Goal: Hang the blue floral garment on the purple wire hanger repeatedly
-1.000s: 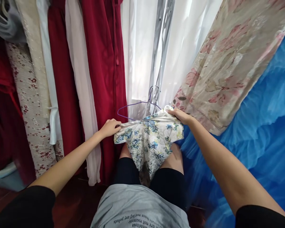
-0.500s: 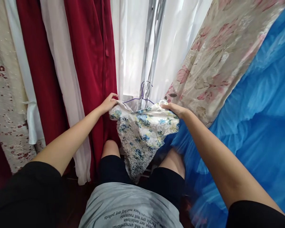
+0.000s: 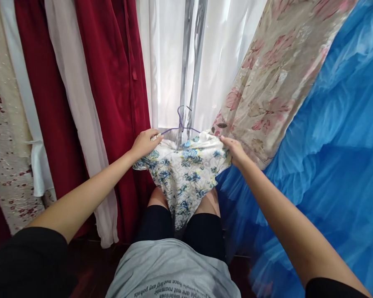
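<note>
A white blouse [image 3: 186, 174] with blue and yellow flowers hangs in front of my legs on a thin purple hanger [image 3: 182, 124]. My left hand [image 3: 146, 144] is closed on its left shoulder, fingers over the top edge. At the opposite shoulder, my right hand [image 3: 234, 150] pinches the fabric with the thumb along the top. The garment's neckline sags between the two hands, and its lower part narrows to folds above my thighs. The hanger's hook rises free of any rail, in front of grey ribbons. Most of the hanger's arms are hidden inside the cloth.
Dark red dresses [image 3: 112, 82] and a pale pink cloth [image 3: 71, 95] hang close on the left. White curtains [image 3: 168, 62] with grey ribbons [image 3: 192, 54] are straight ahead. To the right hang a beige floral dress [image 3: 267, 91] and a wide blue tulle gown [image 3: 345, 157].
The left hand has moved further over the shoulder of the blouse. The blouse now hangs more level and spread, and my knees have come closer together behind it.
</note>
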A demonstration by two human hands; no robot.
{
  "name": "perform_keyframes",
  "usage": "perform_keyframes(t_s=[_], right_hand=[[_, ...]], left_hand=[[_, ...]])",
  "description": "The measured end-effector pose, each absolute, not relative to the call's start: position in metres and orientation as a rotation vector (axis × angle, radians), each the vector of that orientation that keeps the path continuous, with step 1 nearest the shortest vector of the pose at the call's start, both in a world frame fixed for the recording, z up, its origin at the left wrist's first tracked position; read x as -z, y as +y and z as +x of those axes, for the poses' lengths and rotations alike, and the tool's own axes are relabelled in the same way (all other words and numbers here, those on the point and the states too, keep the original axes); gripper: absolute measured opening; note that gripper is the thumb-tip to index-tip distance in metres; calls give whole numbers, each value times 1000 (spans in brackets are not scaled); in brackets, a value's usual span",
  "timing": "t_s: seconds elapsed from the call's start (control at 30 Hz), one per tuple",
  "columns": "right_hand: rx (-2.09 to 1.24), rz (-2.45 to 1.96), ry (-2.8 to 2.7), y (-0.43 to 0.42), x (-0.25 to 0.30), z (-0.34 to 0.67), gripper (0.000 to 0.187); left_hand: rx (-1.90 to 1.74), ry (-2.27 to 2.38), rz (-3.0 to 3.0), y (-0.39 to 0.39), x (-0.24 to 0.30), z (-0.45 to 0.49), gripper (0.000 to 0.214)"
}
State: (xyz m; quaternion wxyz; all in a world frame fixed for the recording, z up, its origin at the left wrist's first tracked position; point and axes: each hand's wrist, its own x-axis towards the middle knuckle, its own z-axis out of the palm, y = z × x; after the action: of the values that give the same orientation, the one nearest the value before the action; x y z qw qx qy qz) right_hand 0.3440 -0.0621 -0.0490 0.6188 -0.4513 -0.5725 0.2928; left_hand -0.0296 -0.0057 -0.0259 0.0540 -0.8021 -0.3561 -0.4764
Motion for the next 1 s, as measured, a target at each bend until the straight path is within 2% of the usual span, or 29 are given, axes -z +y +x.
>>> perform_keyframes(t_s=[0.1,0.2,0.33,0.43,0.5,0.6,0.77,0.83,0.9,0.93,1.0], right_hand=[[-716,-984,-1219,-67,15,319,38],[-836,-911,-1408,-100,-9,276,39],[-948,-723,-2117,-169,-11,226,43],[-775,-741,-2387,-180,7,218,35],[-539,-852,-2295,-162,25,224,40],[-427,-960,-2039,-124,57,242,50],[-792,-958,-1715,-121,88,281,41],[-953,-948,-1662,-139,86,294,42],[-1085,-966,-1657,-160,79,305,38],[-1116,-976,-1640,-170,76,309,36],[-1096,-973,-1535,-184,68,317,35]], left_hand=[[1428,-1248,-2303,0,21,-30,34],[1503,-1387,-2220,11,26,-43,44],[2102,-1504,-2165,15,41,-57,61],[2399,-1475,-2235,4,48,-47,72],[2441,-1352,-2530,-11,47,-27,74],[2320,-1181,-3014,-39,42,15,76],[2019,-999,-3531,-77,37,71,77],[1860,-861,-3731,-87,37,82,66],[1607,-784,-3852,-93,37,85,40],[1465,-775,-3894,-93,36,84,35],[1254,-793,-3979,-89,34,79,40]])
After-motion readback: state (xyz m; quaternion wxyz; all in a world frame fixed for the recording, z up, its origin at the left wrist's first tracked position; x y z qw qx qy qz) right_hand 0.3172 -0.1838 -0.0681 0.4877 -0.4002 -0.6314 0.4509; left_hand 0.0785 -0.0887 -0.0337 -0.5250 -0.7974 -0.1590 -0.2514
